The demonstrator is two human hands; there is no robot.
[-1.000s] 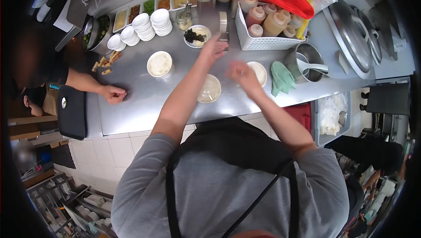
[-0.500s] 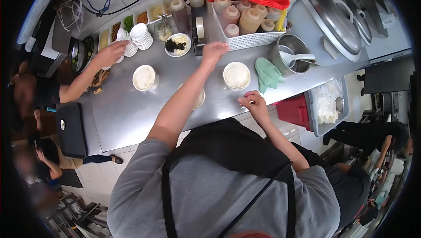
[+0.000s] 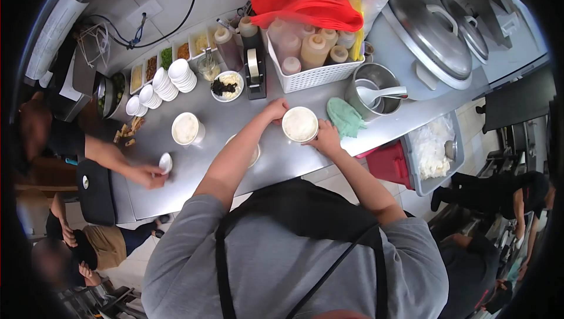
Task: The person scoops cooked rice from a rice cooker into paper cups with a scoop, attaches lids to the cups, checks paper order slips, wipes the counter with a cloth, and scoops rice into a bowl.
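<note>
My right hand grips the right edge of a white bowl of rice. Close to that bowl's left side is my left hand, its fingers bent together; what they hold, if anything, is too small to make out. My left forearm partly covers another bowl. A further rice bowl stands to the left. Behind my left hand are a tape dispenser and a small bowl with dark shreds and pale food. A green cloth lies right of my right hand.
A co-worker's hand at left holds a small white dish. Stacked dishes and topping trays line the back. A basket of bottles, a metal pot and large lids stand right. A grey tub is below.
My right hand has moved up onto the rice bowl, and my left hand has come down beside it. The co-worker's hand has moved from the stacks toward the table's front with a small dish.
</note>
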